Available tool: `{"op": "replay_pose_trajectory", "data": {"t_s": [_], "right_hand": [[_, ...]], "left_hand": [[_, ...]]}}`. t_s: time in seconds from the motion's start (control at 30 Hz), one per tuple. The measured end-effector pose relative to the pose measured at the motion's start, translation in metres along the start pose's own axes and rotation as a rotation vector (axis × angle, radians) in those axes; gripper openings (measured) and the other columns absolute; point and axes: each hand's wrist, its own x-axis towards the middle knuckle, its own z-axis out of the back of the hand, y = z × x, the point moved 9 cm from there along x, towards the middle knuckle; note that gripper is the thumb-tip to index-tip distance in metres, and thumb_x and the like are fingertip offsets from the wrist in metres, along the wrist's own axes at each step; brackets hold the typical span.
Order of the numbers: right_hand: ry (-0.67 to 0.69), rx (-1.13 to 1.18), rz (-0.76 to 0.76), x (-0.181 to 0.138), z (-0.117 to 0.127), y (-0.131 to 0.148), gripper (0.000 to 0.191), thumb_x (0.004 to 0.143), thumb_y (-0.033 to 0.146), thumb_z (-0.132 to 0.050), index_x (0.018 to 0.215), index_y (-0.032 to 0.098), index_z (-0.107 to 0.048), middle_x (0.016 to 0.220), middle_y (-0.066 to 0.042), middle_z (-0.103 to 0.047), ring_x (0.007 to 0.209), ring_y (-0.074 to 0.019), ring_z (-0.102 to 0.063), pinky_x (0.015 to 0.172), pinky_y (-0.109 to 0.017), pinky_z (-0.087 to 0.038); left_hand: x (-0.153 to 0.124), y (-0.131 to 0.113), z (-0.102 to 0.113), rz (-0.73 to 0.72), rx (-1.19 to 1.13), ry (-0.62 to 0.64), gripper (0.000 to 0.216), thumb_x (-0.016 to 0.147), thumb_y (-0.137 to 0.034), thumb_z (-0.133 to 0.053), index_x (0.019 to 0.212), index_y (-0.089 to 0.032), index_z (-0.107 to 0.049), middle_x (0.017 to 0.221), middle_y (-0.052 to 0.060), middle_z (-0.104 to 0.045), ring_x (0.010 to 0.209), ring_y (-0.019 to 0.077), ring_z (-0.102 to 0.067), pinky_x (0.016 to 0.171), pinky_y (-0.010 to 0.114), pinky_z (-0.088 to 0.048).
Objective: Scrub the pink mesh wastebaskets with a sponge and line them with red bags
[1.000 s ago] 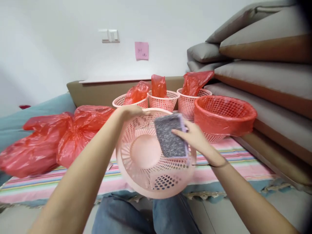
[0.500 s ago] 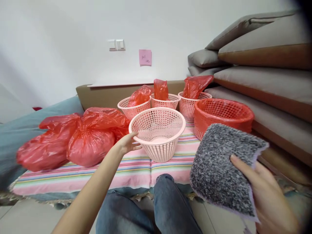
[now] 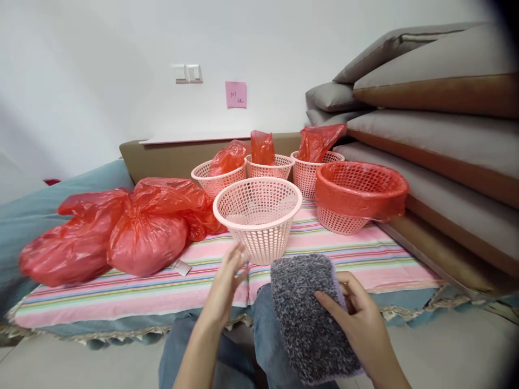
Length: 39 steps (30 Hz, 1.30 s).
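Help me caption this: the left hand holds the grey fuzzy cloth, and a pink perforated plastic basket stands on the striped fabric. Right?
Left is wrong: in the head view, the right hand holds the grey fuzzy cloth, and a pink perforated plastic basket stands on the striped fabric.

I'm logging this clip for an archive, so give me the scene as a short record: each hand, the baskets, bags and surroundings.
Left hand: open, close to the front basket; contact unclear
Right hand: gripping a grey cloth
Front basket: pale pink, upright
Back baskets: three, each with red plastic sticking out
Right-side basket: red plastic over its rim
Left side: bulging red bags
Surface: striped cloth
Far right: stacked cushions
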Motion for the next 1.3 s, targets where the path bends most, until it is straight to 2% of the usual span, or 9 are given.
{"op": "replay_pose_trajectory", "data": {"t_s": [0.1, 0.2, 0.27, 0.4, 0.6, 0.8, 1.0, 1.17, 1.3], "right_hand": [[0.117, -0.048, 0.022, -0.003, -0.021, -0.005, 0.032, 0.077, 0.053, -0.073, 0.085, 0.024, -0.062, 0.076, 0.000, -0.066, 0.071, -0.0188, -0.061, 0.066, -0.027, -0.048], [0.202, -0.103, 0.072, -0.005, -0.039, -0.010, 0.027, 0.082, 0.048, -0.069, 0.089, 0.023, -0.062, 0.081, 0.000, -0.066, 0.077, -0.0196, -0.062, 0.071, -0.028, -0.047], [0.272, -0.135, 0.102, -0.007, -0.051, -0.014, 0.023, 0.082, 0.043, -0.069, 0.092, 0.023, -0.063, 0.091, -0.002, -0.069, 0.087, -0.0212, -0.063, 0.079, -0.029, -0.048], [0.462, -0.162, 0.060, -0.014, -0.071, -0.027, 0.035, 0.077, 0.039, -0.075, 0.108, 0.023, -0.068, 0.116, -0.005, -0.069, 0.111, -0.0258, -0.061, 0.098, -0.035, -0.046], [0.642, -0.129, -0.074, -0.031, -0.083, -0.055, 0.035, 0.072, 0.044, -0.080, 0.097, 0.020, -0.074, 0.101, -0.005, -0.072, 0.098, -0.0274, -0.066, 0.088, -0.038, -0.053], [0.304, 0.037, -0.143, -0.010, -0.053, -0.071, 0.046, 0.075, 0.048, -0.077, 0.111, 0.021, -0.071, 0.107, -0.006, -0.074, 0.103, -0.0259, -0.066, 0.093, -0.036, -0.050], [0.033, 0.076, -0.156, 0.006, -0.021, -0.093, 0.039, 0.069, 0.052, -0.080, 0.090, 0.021, -0.069, 0.087, -0.003, -0.071, 0.083, -0.0222, -0.064, 0.074, -0.029, -0.048], [0.044, 0.034, -0.209, 0.005, -0.023, -0.131, 0.035, 0.072, 0.051, -0.073, 0.091, 0.021, -0.067, 0.088, -0.002, -0.069, 0.086, -0.0251, -0.062, 0.076, -0.032, -0.047], [0.137, -0.065, -0.292, 0.006, -0.030, -0.171, 0.041, 0.073, 0.050, -0.069, 0.100, 0.020, -0.069, 0.100, -0.007, -0.073, 0.100, -0.0311, -0.064, 0.092, -0.042, -0.047]], "left_hand": [[-0.033, 0.037, -0.027, 0.077, -0.095, 0.153, 0.064, 0.068, -0.060, -0.079, 0.123, -0.029, -0.068, 0.132, 0.011, -0.066, 0.123, 0.0312, -0.061, 0.102, 0.042, -0.049], [-0.053, 0.068, -0.018, 0.059, -0.194, -0.012, 0.067, 0.059, -0.059, -0.085, 0.114, -0.025, -0.071, 0.121, 0.011, -0.071, 0.124, 0.0326, -0.061, 0.104, 0.040, -0.048], [-0.063, 0.080, -0.006, 0.043, -0.212, -0.141, 0.073, 0.060, -0.053, -0.087, 0.125, -0.030, -0.064, 0.123, 0.007, -0.070, 0.122, 0.0308, -0.062, 0.102, 0.038, -0.050], [-0.079, 0.075, 0.015, -0.024, -0.210, -0.307, 0.088, 0.072, -0.051, -0.080, 0.146, -0.054, -0.031, 0.137, -0.003, -0.061, 0.119, 0.0235, -0.064, 0.093, 0.032, -0.054], [-0.085, 0.059, 0.042, -0.095, -0.286, -0.453, 0.051, 0.083, -0.047, -0.071, 0.129, -0.050, -0.048, 0.126, -0.006, -0.063, 0.113, 0.0185, -0.065, 0.088, 0.026, -0.054], [-0.068, 0.060, 0.057, -0.082, -0.179, -0.270, 0.032, 0.070, -0.030, -0.084, 0.093, -0.029, -0.061, 0.098, -0.005, -0.070, 0.092, 0.0137, -0.066, 0.080, 0.020, -0.051], [-0.058, 0.081, 0.050, 0.006, 0.195, 0.099, 0.036, 0.066, -0.037, -0.086, 0.086, -0.019, -0.064, 0.086, 0.002, -0.071, 0.083, 0.0158, -0.065, 0.077, 0.023, -0.049], [-0.046, 0.095, 0.071, -0.063, 0.378, -0.021, 0.037, 0.069, -0.049, -0.077, 0.084, -0.018, -0.065, 0.083, 0.005, -0.072, 0.080, 0.0193, -0.066, 0.077, 0.030, -0.051], [-0.038, 0.111, 0.085, -0.049, 0.467, -0.082, 0.038, 0.055, -0.038, -0.083, 0.082, -0.017, -0.067, 0.086, 0.008, -0.074, 0.077, 0.0228, -0.067, 0.074, 0.034, -0.052]]}}
